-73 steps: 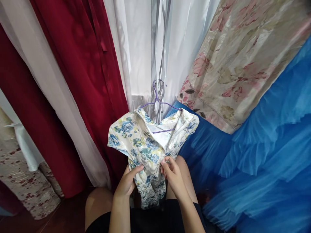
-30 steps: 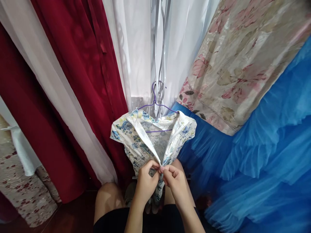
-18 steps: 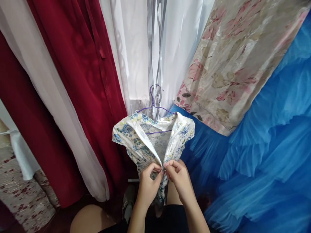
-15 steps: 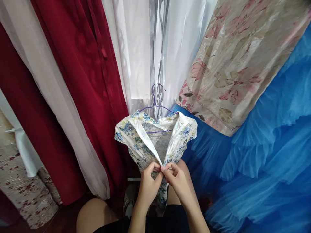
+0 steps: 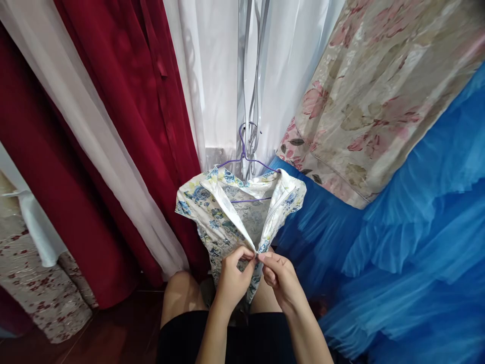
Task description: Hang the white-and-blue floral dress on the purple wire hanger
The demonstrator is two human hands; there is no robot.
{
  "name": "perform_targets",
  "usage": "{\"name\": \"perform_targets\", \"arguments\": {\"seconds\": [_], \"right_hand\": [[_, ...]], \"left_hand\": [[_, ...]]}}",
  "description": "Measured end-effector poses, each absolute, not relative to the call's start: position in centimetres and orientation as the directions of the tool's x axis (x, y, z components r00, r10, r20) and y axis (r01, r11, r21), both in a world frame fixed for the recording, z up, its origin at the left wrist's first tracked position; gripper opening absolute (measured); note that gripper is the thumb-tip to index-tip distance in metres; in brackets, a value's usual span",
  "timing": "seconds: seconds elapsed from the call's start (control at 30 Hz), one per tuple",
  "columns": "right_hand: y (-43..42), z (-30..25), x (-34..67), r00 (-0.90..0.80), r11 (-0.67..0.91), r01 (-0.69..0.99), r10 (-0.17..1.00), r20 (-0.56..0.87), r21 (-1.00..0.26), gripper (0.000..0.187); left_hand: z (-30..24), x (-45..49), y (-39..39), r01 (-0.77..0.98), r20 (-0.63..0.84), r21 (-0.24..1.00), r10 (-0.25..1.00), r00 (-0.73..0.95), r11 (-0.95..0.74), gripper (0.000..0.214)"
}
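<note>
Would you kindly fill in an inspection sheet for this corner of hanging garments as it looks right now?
Surface: dark wooden floor shows at the lower left.
Things in hand: floral dress hangs on a purple hanger, its opening spread in a V.
Clutter: nothing seen.
Hands: left hand and right hand meet at the bottom of the V, each pinching one edge of the opening.
Cables: nothing seen; only silvery ribbons hang above the hanger.
Surroundings: red garment and white sheer fabric on the left, pink-flowered fabric and blue tulle on the right.
</note>
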State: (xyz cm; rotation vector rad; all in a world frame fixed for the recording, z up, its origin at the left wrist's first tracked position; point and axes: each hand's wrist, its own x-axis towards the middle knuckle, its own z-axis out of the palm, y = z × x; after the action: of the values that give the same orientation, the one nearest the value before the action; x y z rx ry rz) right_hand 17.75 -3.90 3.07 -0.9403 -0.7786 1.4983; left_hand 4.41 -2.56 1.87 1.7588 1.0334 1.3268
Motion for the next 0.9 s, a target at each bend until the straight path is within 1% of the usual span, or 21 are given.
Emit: {"name": "perform_targets", "arguments": {"seconds": [0.07,0.13,0.27,0.37,0.5,0.63,0.73,0.77,0.83,0.9], "right_hand": [[-3.1,4.2,17.5,0.007,-0.083,-0.548,0.994,-0.105,-0.832,0.038],[-1.7,6.2,17.2,-0.001,-0.059,-0.618,0.997,-0.074,-0.784,0.041],[1.5,11.3,17.0,0.008,0.001,-0.712,1.000,-0.007,-0.702,0.038],[3.5,14.3,16.9,0.021,0.055,-0.715,0.998,0.057,-0.697,0.033],[4.2,16.4,16.7,0.075,0.116,-0.710,0.993,0.090,-0.694,0.023],[3.3,16.5,16.4,0.119,0.190,-0.680,0.982,0.149,-0.709,0.027],[2.9,15.9,16.3,0.147,0.244,-0.634,0.970,0.196,-0.734,0.029],[2.8,15.6,16.3,0.155,0.259,-0.616,0.966,0.208,-0.744,0.028],[2.8,15.2,16.3,0.154,0.270,-0.584,0.963,0.221,-0.766,0.028],[2.8,15.0,16.5,0.139,0.268,-0.562,0.963,0.230,-0.782,0.028]], "left_hand": [[1.6,4.9,-2.9,0.230,0.426,0.862,0.892,0.152,-0.451,0.012],[1.3,5.3,-3.1,0.279,0.425,0.851,0.895,0.134,-0.446,0.012],[0.7,5.8,-3.5,0.332,0.395,0.844,0.907,0.144,-0.420,0.010],[0.0,6.2,-3.7,0.345,0.368,0.851,0.919,0.144,-0.395,0.008],[-1.4,7.1,-4.4,0.382,0.313,0.858,0.939,0.140,-0.343,0.013],[-2.0,7.1,-4.4,0.361,0.292,0.874,0.946,0.142,-0.324,0.012],[-0.1,5.8,-3.0,0.302,0.359,0.871,0.922,0.143,-0.386,0.005],[1.2,5.2,-2.4,0.289,0.398,0.861,0.909,0.126,-0.418,0.007],[4.6,4.2,-1.0,0.285,0.510,0.813,0.857,0.073,-0.508,0.016],[8.7,3.6,0.6,0.312,0.655,0.714,0.755,0.019,-0.627,0.028]]}}
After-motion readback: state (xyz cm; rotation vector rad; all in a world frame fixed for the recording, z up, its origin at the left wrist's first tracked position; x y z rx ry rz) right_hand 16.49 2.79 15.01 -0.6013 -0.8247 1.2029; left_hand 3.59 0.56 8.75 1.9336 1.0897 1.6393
